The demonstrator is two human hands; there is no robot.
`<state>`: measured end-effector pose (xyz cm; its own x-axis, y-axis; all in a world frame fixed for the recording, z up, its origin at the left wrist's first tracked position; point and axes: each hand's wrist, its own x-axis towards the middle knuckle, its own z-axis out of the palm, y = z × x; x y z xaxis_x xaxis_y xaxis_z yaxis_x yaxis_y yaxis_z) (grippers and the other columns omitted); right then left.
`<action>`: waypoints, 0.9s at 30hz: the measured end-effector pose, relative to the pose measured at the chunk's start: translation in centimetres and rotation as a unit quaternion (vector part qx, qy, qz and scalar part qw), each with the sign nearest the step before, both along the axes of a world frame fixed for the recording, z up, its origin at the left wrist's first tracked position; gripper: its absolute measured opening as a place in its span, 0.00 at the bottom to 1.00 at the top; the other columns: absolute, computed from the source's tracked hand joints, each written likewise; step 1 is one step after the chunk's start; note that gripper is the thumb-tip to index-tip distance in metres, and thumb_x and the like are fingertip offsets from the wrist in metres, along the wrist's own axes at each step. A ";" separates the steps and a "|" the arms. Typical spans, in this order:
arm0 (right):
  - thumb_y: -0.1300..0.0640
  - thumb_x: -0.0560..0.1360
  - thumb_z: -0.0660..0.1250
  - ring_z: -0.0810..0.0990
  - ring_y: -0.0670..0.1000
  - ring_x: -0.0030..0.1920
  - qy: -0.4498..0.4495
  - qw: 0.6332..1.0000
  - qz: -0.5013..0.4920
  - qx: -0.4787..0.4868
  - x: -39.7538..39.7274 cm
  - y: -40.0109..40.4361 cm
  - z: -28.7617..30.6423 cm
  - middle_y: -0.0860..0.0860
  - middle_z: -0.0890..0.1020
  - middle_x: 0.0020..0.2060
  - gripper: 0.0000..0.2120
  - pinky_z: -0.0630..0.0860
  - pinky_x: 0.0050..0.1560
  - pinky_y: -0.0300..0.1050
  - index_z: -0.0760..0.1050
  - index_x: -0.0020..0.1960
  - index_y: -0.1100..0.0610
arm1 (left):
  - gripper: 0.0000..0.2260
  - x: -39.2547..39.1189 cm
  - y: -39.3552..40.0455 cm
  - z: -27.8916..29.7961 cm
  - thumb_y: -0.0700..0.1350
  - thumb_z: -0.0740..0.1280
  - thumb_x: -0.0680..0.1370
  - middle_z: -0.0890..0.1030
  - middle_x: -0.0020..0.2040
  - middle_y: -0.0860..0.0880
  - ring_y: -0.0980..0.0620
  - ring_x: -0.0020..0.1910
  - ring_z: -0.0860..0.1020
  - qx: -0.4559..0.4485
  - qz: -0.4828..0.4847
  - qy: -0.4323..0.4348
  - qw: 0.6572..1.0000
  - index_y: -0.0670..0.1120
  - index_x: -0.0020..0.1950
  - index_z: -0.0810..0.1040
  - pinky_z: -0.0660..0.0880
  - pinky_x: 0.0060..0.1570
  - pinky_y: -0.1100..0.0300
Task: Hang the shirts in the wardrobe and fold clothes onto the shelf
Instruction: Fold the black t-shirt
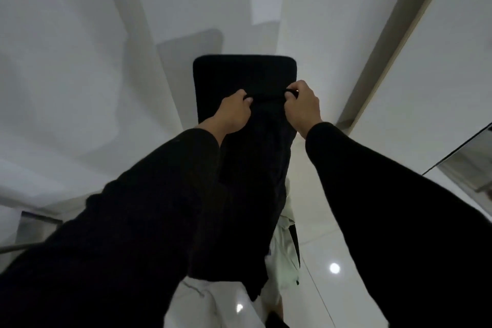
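Up at 12 o'clock, dead centre, both hands are pinching the top edge of a black garment (pixel 255 168) and holding it out in front of white panels (pixel 80 61). Left hand (pixel 234 114) is gripping the edge at 11 o'clock, grip curled tight on the fabric. Right hand (pixel 303 106) is doing the same at 1 o'clock, fingers closed over the edge. Cloth is hanging straight down between the black sleeves (pixel 399 208) toward 6 o'clock. Pale clothing (pixel 285 269) is showing behind it at 5 o'clock, over a glossy white floor (pixel 332 295). Can't tell what kind of garment it is.
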<state>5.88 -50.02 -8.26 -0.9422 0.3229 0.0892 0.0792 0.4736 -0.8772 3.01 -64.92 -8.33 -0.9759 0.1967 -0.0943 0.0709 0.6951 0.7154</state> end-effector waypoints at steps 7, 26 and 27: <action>0.58 0.78 0.61 0.76 0.50 0.52 0.082 0.996 -0.001 -0.029 5.0 -0.9 9.5 0.51 0.78 0.51 0.07 0.75 0.57 0.44 0.75 0.55 0.56 | 0.20 6.1 -1.4 9.8 0.59 0.65 0.76 0.78 0.53 0.52 0.51 0.56 0.77 0.042 -0.102 0.054 0.992 0.51 0.64 0.74 0.71 0.55 0.60; 0.60 0.74 0.66 0.76 0.54 0.47 -0.030 0.995 0.098 0.006 10.7 4.5 12.2 0.54 0.79 0.45 0.09 0.73 0.44 0.44 0.78 0.54 0.59 | 0.04 10.2 3.3 25.0 0.47 0.62 0.79 0.77 0.42 0.50 0.50 0.42 0.77 0.349 0.032 0.157 0.924 0.48 0.49 0.74 0.75 0.40 0.60; 0.61 0.74 0.63 0.77 0.55 0.46 -0.011 0.998 0.062 0.011 10.5 5.1 12.3 0.55 0.79 0.43 0.08 0.73 0.44 0.45 0.78 0.51 0.60 | 0.04 10.0 3.2 25.1 0.46 0.62 0.79 0.77 0.41 0.50 0.50 0.42 0.77 0.333 0.051 0.168 0.926 0.49 0.46 0.75 0.75 0.40 0.59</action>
<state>16.34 -44.93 4.03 -0.9765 0.2024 0.0742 0.0380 0.5003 -0.8650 13.05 -61.69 16.80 -0.9449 0.0068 0.3274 0.3257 0.1234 0.9374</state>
